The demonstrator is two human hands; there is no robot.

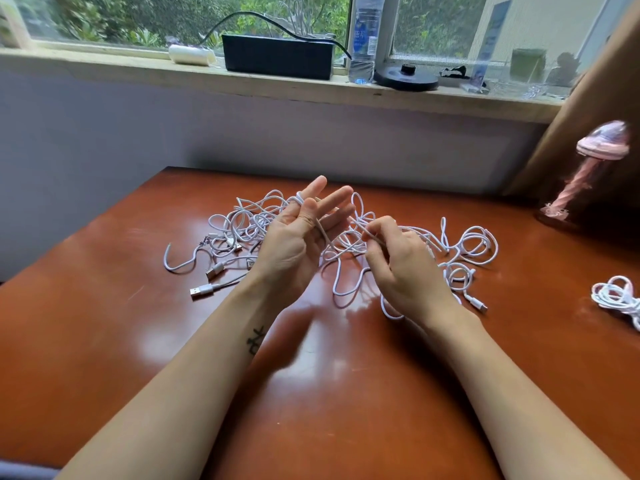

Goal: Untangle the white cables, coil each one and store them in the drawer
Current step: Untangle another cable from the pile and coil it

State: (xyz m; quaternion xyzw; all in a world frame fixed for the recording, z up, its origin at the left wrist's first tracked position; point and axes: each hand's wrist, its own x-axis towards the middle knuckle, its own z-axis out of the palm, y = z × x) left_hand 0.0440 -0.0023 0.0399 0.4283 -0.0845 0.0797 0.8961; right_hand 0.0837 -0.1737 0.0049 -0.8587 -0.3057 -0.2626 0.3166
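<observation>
Sprawling over the middle of the glossy reddish-brown worktop (104,341), a tangle of white cables (239,220) lies in loose overlapping loops, with several USB plugs (201,291) sticking out on its near left side. The left hand (294,244) is raised just above the tangle with its palm turned toward the camera and its fingers (317,188) straight and spread. One white cable (324,236) loops round the base of the forefinger and runs down across the palm, draped there rather than gripped. Just to its right, the right hand (405,268) has its fingers curled, and thumb and forefinger pinch a cable strand (367,233) that leads back into the heap. Whether this strand is the same cable that crosses the left palm cannot be told among the loops. More loops trail from under the right wrist toward the near edge. Well apart from the heap, at the far right edge of the worktop, a coiled cable (616,296) lies bundled on its own. A pink lamp-like ornament (602,143) stands at the far right corner. On the windowsill (104,69) behind sit a black box (277,58), a white roll (190,54), a clear water bottle (365,39) and a round black base (405,79).
</observation>
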